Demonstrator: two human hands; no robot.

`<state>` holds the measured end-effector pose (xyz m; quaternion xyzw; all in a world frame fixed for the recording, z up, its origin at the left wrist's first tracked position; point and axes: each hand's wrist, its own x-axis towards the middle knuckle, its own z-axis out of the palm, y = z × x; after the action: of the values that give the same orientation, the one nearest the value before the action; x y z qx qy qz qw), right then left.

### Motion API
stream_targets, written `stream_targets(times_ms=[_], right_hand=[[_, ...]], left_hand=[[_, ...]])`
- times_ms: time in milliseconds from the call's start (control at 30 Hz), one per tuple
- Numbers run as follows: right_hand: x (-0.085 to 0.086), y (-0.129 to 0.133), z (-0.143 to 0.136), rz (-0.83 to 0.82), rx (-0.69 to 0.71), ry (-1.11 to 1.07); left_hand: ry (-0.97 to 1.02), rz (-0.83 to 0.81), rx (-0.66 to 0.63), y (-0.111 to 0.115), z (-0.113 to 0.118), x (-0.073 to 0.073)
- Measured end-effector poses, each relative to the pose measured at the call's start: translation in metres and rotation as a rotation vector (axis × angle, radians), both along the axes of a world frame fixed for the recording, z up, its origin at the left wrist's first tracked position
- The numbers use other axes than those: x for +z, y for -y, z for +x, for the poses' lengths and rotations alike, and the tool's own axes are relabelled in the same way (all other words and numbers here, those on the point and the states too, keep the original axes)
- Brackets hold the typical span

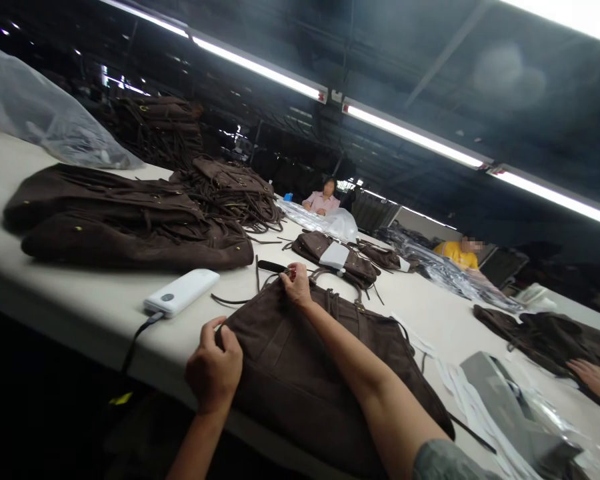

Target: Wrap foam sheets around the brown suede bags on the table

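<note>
A dark brown fabric bag [300,373] lies flat in front of me, its straps and handles at the far edge. My left hand [215,363] is closed on the bag's left corner, thumb and fingers gripping the edge. At the upper edge, the fingers of my right hand [296,285] are pinched together on the fabric, with that forearm across the bag. A slim black-handled tool [273,267] sits right at my right fingertips; its far end is hidden by them, and whether I grip it too is unclear.
On the left of the white table [125,293] are a white power bank [183,293] with a cable, stacked brown bags [130,220] and clear plastic [45,113]. A grey device [510,400] stands right, near another person's hand [597,383]. Two people sit farther back.
</note>
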<state>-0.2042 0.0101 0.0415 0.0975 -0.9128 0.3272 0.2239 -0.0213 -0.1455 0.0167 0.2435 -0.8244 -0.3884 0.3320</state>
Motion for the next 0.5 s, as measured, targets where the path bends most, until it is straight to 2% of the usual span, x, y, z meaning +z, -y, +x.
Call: stream_targets(times_ms=[133,300,400,500], right_hand=[[-0.008,0.014,0.001,0.037,0.150,0.024],[-0.022,0.027,-0.005,0.106,0.190,0.127],[-0.023,0.030,-0.006,0.138,0.180,0.189],[-0.016,0.032,0.000,0.151,0.179,0.253]], left_hand=[[-0.041,-0.012,0.004,0.000,-0.001,-0.003],[-0.031,-0.040,-0.006,0.002,0.003,-0.006],[-0.023,-0.176,-0.052,0.003,0.010,0.006],[-0.126,-0.395,-0.133,-0.001,0.011,0.032]])
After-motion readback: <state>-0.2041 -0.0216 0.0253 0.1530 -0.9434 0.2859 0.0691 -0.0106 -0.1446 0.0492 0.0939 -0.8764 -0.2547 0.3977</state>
